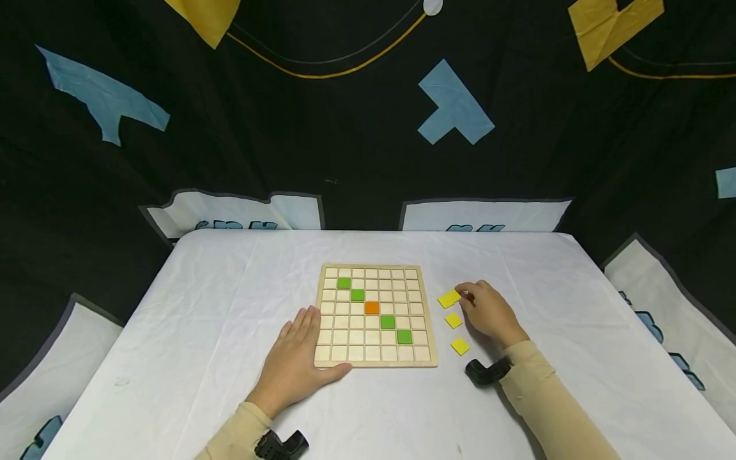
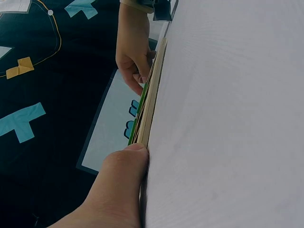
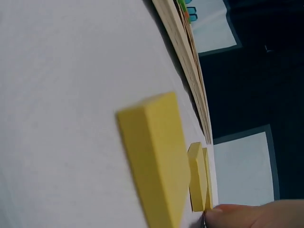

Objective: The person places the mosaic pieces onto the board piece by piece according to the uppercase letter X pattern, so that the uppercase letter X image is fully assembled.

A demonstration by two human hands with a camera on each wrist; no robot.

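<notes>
A light wooden grid board [image 1: 339, 353] lies on the table with several green tiles [image 1: 388, 321] and one orange tile [image 1: 372, 308] in a diagonal line. My left hand [image 1: 293, 364] rests against its left side, fingers straight at the edge and thumb along the near corner. In the left wrist view the thumb [image 2: 121, 175] touches the board's edge. To the right of the board, my right hand [image 1: 489, 311] pinches at the corner of the farthest yellow tile [image 1: 448, 299] with curled fingers. Its fingertip [image 3: 216, 218] meets the far tile's end in the right wrist view.
Two more yellow tiles lie nearer me, a middle one [image 1: 453, 321] and a near one [image 1: 460, 346], in a column beside the board. White cloth [image 1: 190, 332] covers the table. A black curtain [image 1: 345, 147] with blue and yellow shapes hangs behind it.
</notes>
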